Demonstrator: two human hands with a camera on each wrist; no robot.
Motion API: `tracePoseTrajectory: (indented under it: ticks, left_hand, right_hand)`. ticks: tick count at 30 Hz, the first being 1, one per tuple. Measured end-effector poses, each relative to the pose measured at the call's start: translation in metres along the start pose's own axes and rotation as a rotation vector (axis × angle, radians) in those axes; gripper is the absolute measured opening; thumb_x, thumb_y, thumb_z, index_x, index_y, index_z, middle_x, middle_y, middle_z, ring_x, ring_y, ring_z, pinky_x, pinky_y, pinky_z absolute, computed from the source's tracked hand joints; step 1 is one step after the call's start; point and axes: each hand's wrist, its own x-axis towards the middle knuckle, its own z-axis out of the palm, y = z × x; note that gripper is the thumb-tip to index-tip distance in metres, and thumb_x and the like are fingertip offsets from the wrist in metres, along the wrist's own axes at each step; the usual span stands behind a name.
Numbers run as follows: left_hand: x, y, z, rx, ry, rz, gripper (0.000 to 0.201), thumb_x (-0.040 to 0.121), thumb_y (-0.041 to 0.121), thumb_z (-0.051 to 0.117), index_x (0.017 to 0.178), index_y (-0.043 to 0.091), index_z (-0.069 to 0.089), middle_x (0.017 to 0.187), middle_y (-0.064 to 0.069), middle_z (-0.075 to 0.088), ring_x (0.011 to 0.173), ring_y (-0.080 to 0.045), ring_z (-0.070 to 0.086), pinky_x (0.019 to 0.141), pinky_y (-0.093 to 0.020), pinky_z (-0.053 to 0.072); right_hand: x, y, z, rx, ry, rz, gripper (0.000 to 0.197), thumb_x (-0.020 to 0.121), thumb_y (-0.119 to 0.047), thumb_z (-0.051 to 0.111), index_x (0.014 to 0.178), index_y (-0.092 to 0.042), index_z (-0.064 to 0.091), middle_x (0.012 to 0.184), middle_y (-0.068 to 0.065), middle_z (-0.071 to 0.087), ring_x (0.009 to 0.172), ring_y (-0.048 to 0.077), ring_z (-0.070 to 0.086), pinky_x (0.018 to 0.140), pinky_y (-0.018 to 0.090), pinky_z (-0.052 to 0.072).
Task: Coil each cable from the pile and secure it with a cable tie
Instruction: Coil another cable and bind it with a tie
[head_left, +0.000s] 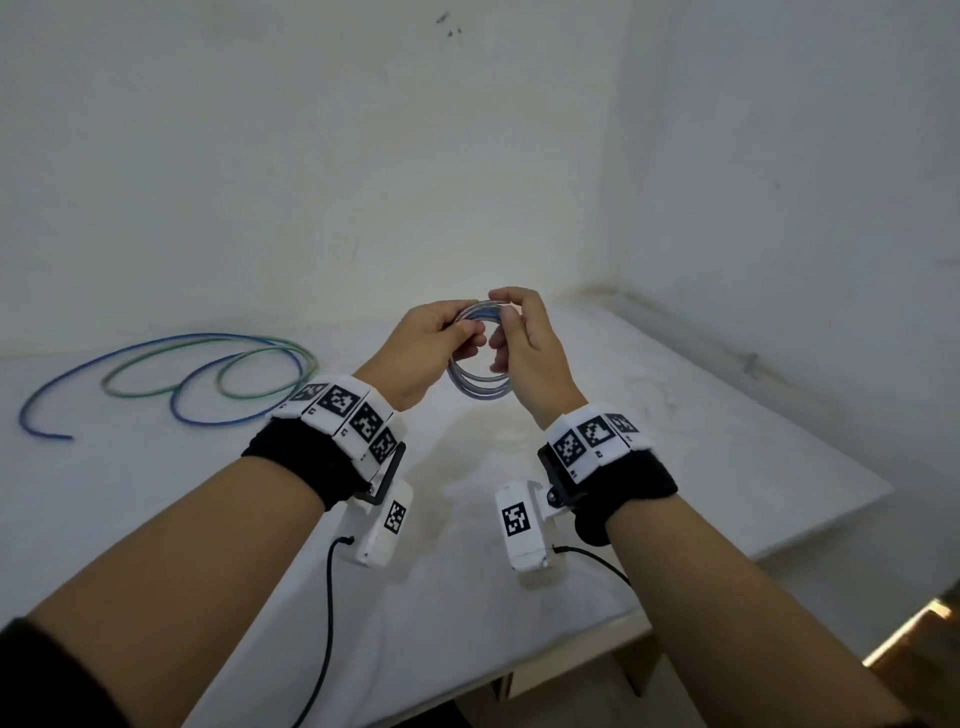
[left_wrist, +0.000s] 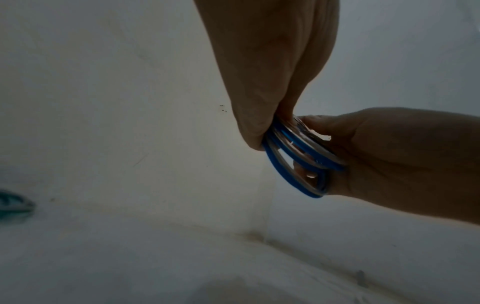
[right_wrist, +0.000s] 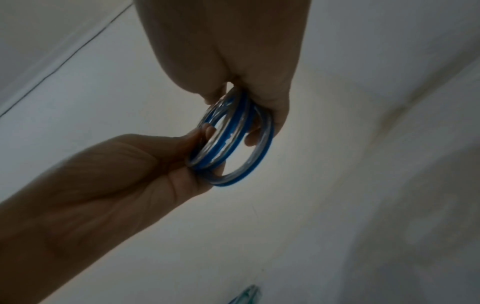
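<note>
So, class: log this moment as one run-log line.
left hand: grips coiled cable | right hand: pinches coil | loose cable: on table | tie: unseen

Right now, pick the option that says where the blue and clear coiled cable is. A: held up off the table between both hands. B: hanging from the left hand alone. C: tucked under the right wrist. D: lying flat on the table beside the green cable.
A: the coiled cable is raised above the table, gripped by the left hand on one side and the right hand on the other.
</note>
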Motion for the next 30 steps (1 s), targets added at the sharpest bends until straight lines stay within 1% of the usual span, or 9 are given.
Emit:
tracePoseTrajectory:
  ticks: [4, 6, 8, 11, 14, 17, 23, 28, 30]
  left_hand:
    - [0.009, 0.004, 0.021, -0.043, -0.02, 0.033, 0.027, 0.096, -0.003, 0.041, 0.112, 0.012, 0.058, 0.083, -0.002, 0.055, 0.077, -0.007, 0.053, 0.079, -0.017, 0.05]
    - [0.014, 0.004, 0.029, -0.028, -0.004, 0.036, 0.026, 0.096, -0.003, 0.041, 0.113, 0.008, 0.058, 0.081, -0.003, 0.053, 0.074, -0.007, 0.053, 0.079, -0.017, 0.051]
    - [0.018, 0.001, 0.037, -0.038, 0.009, 0.026, 0.023, 0.097, -0.002, 0.042, 0.113, 0.002, 0.057, 0.077, -0.002, 0.052, 0.073, -0.008, 0.053, 0.078, -0.017, 0.051]
    - [0.022, -0.002, 0.049, 0.015, -0.026, -0.015, 0.018, 0.097, 0.001, 0.042, 0.107, 0.003, 0.057, 0.076, -0.002, 0.051, 0.072, -0.009, 0.052, 0.075, -0.018, 0.052]
    - [0.027, -0.005, 0.061, 0.098, -0.079, -0.1, 0.022, 0.1, 0.01, 0.038, 0.085, 0.007, 0.053, 0.072, -0.004, 0.049, 0.065, -0.015, 0.05, 0.072, -0.027, 0.048]
    - [0.034, -0.008, 0.072, 0.117, -0.087, -0.183, 0.033, 0.102, 0.025, 0.036, 0.076, 0.009, 0.049, 0.068, -0.005, 0.048, 0.058, -0.019, 0.051, 0.072, -0.032, 0.044]
    - [0.045, -0.019, 0.1, 0.215, -0.075, -0.151, 0.031, 0.102, 0.018, 0.032, 0.076, 0.01, 0.047, 0.069, -0.004, 0.044, 0.055, -0.017, 0.048, 0.045, -0.014, 0.044]
    - [0.053, -0.028, 0.12, 0.268, -0.211, -0.116, 0.021, 0.102, 0.021, 0.033, 0.103, 0.006, 0.048, 0.078, 0.0, 0.04, 0.06, -0.013, 0.049, 0.07, -0.031, 0.051]
    - [0.057, -0.029, 0.126, 0.284, -0.232, -0.115, 0.023, 0.102, 0.022, 0.033, 0.101, 0.005, 0.048, 0.079, -0.001, 0.038, 0.062, -0.012, 0.047, 0.068, -0.029, 0.054]
  right_hand:
    - [-0.003, 0.007, -0.019, 0.025, -0.01, 0.037, 0.031, 0.103, -0.018, 0.031, 0.133, -0.023, 0.038, 0.101, 0.0, 0.052, 0.08, 0.013, 0.053, 0.063, 0.011, 0.047]
    - [-0.003, 0.008, -0.026, 0.066, 0.009, 0.158, 0.029, 0.103, -0.024, 0.031, 0.131, -0.019, 0.036, 0.101, 0.006, 0.051, 0.083, 0.02, 0.057, 0.067, 0.022, 0.055]
    - [-0.003, 0.01, -0.032, 0.141, 0.038, 0.294, 0.022, 0.102, -0.027, 0.033, 0.118, -0.013, 0.039, 0.092, 0.009, 0.049, 0.077, 0.022, 0.057, 0.067, 0.036, 0.059]
    - [-0.005, 0.015, -0.042, 0.087, 0.083, 0.327, 0.013, 0.102, -0.02, 0.033, 0.103, -0.009, 0.04, 0.08, 0.006, 0.043, 0.06, 0.019, 0.051, 0.055, 0.033, 0.055]
    - [-0.007, 0.025, -0.055, -0.047, 0.077, 0.311, 0.01, 0.102, -0.016, 0.03, 0.099, -0.009, 0.037, 0.077, 0.004, 0.042, 0.05, 0.02, 0.051, 0.058, 0.04, 0.051]
    - [-0.009, 0.033, -0.068, -0.106, 0.037, 0.322, 0.007, 0.1, -0.01, 0.029, 0.097, -0.01, 0.035, 0.08, 0.005, 0.042, 0.048, 0.02, 0.049, 0.048, 0.03, 0.048]
    - [-0.009, 0.04, -0.095, -0.098, 0.004, 0.388, 0.008, 0.1, -0.009, 0.032, 0.103, -0.006, 0.038, 0.083, 0.006, 0.041, 0.056, 0.019, 0.049, 0.044, 0.023, 0.05]
    - [-0.006, 0.047, -0.117, -0.056, 0.029, 0.47, 0.009, 0.1, -0.013, 0.035, 0.104, -0.006, 0.039, 0.081, 0.007, 0.041, 0.058, 0.019, 0.052, 0.045, 0.027, 0.054]
    - [-0.006, 0.051, -0.124, -0.033, 0.019, 0.498, 0.011, 0.1, -0.014, 0.036, 0.107, -0.006, 0.04, 0.081, 0.007, 0.042, 0.056, 0.02, 0.052, 0.049, 0.031, 0.055]
